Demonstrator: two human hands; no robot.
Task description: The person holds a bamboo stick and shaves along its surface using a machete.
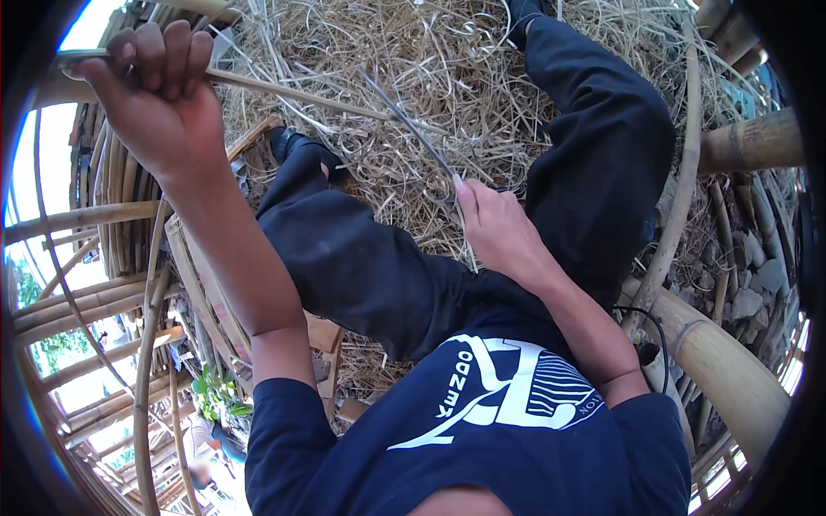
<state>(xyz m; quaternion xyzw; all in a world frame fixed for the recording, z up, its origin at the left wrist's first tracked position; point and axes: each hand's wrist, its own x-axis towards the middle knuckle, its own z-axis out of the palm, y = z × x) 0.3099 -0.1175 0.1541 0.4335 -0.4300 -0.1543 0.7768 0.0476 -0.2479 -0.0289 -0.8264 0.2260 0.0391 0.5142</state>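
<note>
My left hand [168,107] is raised at the upper left, its fingers closed round a bamboo strip [297,96]. The strip runs from beyond the fist toward the middle of the view. Lower down, between my knees, my right hand [499,225] grips a knife [409,125] with a long narrow blade. Its blade points up and to the left, and its tip lies close to the strip. Most of the knife's handle is hidden by my fingers. Dry shavings [413,52] cover the ground under both things.
Bamboo poles [723,361] stand or lie at the right, with stones [753,288] beside them. A bamboo lattice [95,301] rises at the left, near a green plant [219,391]. Another person [202,443] is at the lower left. My legs [594,146] are spread over the shavings.
</note>
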